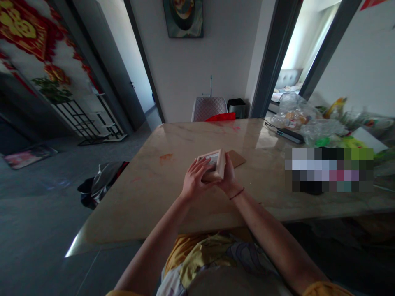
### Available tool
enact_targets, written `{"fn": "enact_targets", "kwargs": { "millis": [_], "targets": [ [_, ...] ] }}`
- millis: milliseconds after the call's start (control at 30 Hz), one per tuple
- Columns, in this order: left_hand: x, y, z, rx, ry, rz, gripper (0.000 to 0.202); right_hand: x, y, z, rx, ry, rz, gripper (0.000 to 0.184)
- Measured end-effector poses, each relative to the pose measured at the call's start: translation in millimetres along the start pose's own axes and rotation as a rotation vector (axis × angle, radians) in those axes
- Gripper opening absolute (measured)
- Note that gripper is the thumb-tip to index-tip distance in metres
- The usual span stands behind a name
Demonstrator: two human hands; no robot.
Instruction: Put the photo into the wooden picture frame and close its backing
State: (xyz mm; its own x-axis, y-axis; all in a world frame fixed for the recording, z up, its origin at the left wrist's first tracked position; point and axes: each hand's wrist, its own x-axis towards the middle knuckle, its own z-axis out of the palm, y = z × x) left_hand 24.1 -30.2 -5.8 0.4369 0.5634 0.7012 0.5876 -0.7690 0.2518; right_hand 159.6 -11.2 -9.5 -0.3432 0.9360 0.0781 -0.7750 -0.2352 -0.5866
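Both my hands grip a small light-wood picture frame (216, 164) above the middle of a pale marble table (145, 197). My left hand (195, 179) covers its near left side, and my right hand (226, 176) holds its right edge from below. A grey-white surface shows inside the frame, but its contents are partly hidden. A flat brown cardboard piece (236, 158) lies on the table, just past my right fingers and partly behind the frame. A thin dark red cord circles my right wrist.
Crumpled plastic bags (294, 113) and a dark flat device (286, 135) sit at the table's far right, beyond a blurred patch. A quilted chair (209, 109) stands past the far edge. A dark bag (103, 183) lies on the floor left of the table.
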Motion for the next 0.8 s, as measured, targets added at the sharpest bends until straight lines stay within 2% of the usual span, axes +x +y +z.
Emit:
{"fn": "enact_targets", "kwargs": {
  "millis": [167,333,400,500,567,667,733,800],
  "targets": [
    [2,-3,2.8,-0.032,-0.119,-0.153,0.080,-3,-1,10,0.010,-0.006,-0.037,0.067],
    [1,-11,7.1,-0.231,-0.273,-0.226,0.101,-2,-3,5,-0.031,-0.065,-0.014,0.064],
    [0,-15,6.1,-0.330,-0.317,-0.220,0.099,-1,-6,2,-0.057,-0.052,-0.013,0.061],
    [-1,-16,2.0,-0.475,-0.326,-0.249,0.078,-1,-9,-1,-0.065,-0.030,0.014,0.060],
    [-2,-15,1.0,-0.544,-0.300,-0.281,0.070,-1,-10,1,-0.066,-0.024,0.044,0.062],
    [0,-12,6.3,-0.586,-0.254,-0.298,0.071,-2,-10,6,-0.097,0.007,0.050,0.060],
    [2,-10,12.4,-0.567,-0.207,-0.307,0.075,-2,-9,8,-0.137,0.038,0.029,0.057],
    [5,-8,17.0,-0.508,-0.153,-0.300,0.071,0,-9,8,-0.193,0.076,-0.021,0.053]
  ]
}}
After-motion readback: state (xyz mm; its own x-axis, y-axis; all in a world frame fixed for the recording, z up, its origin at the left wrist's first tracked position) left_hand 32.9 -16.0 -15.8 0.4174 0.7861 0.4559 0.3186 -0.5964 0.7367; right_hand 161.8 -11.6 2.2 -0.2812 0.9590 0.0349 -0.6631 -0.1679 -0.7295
